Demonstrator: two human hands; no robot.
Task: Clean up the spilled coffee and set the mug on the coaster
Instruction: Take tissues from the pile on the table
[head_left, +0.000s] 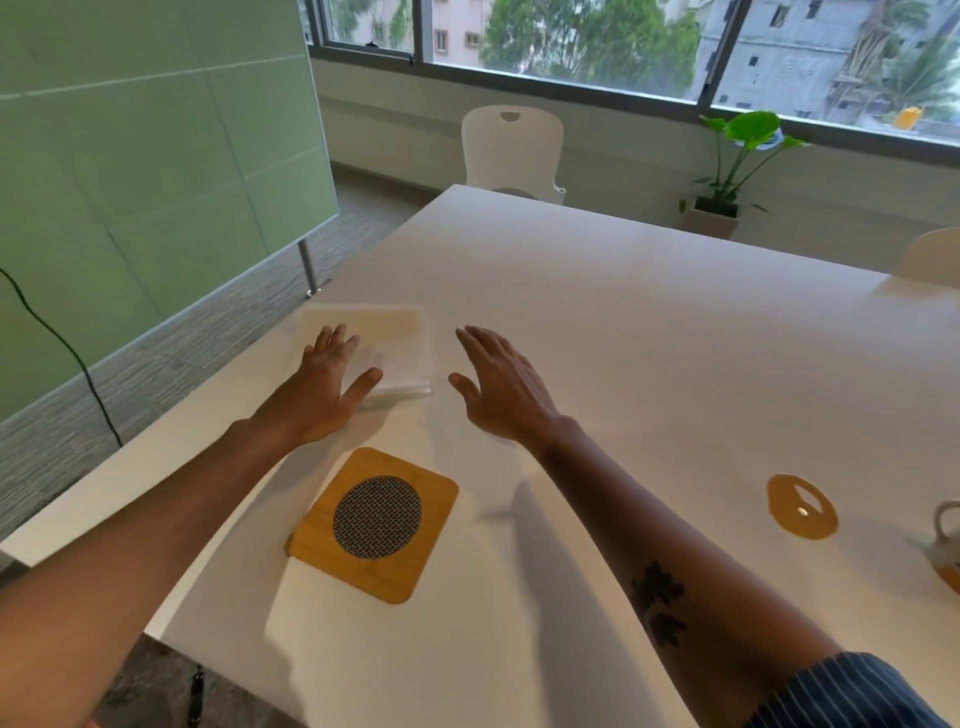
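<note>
A brown coffee puddle (801, 507) lies on the white table (623, 312) at the right. Just right of it, a pale mug (948, 545) lies on its side, cut off by the frame edge. A square bamboo coaster (376, 524) with a round mesh centre sits near the front edge. A white folded cloth (387, 345) lies beyond the coaster. My left hand (324, 387) rests flat, fingers spread, on the cloth's near left corner. My right hand (498, 382) hovers open just right of the cloth, holding nothing.
A green glass partition (145, 182) stands to the left of the table. A white chair (511, 148) sits at the far end, another chair (932, 257) at the right. A potted plant (727, 171) stands on the floor by the window.
</note>
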